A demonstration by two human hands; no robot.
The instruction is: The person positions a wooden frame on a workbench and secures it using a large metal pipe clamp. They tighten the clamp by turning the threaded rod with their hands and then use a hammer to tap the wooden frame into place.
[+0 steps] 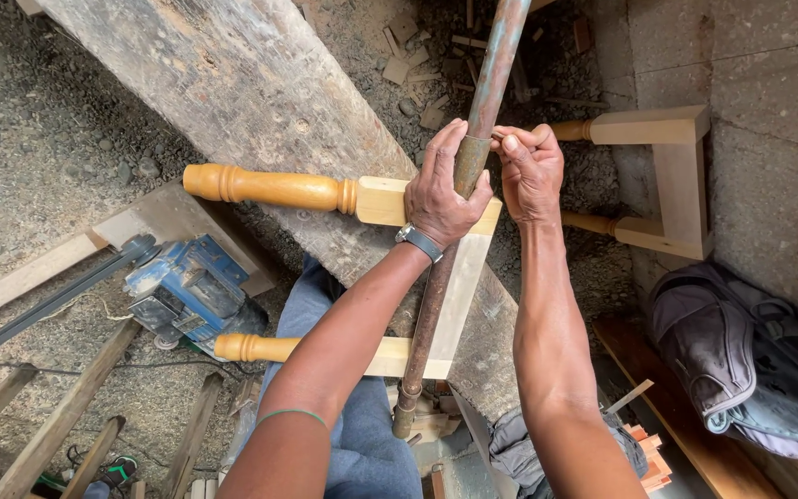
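Both hands grip the rusty pipe clamp (462, 185) across the leg frame (390, 277) at centre, left hand (445, 189) wrapped, right hand (530, 171) pinching at one o'clock; tightening seemingly underway, needing steady turning.

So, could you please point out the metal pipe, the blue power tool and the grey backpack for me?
metal pipe (431, 310), head view, on its rusty lower shaft.
blue power tool (191, 288), head view, on its blue housing.
grey backpack (708, 342), head view, on its front pocket.

I counted two hands (445, 189), one pipe clamp (436, 296), two leg frames (362, 199), one planer (187, 291), and one backpack (750, 360).
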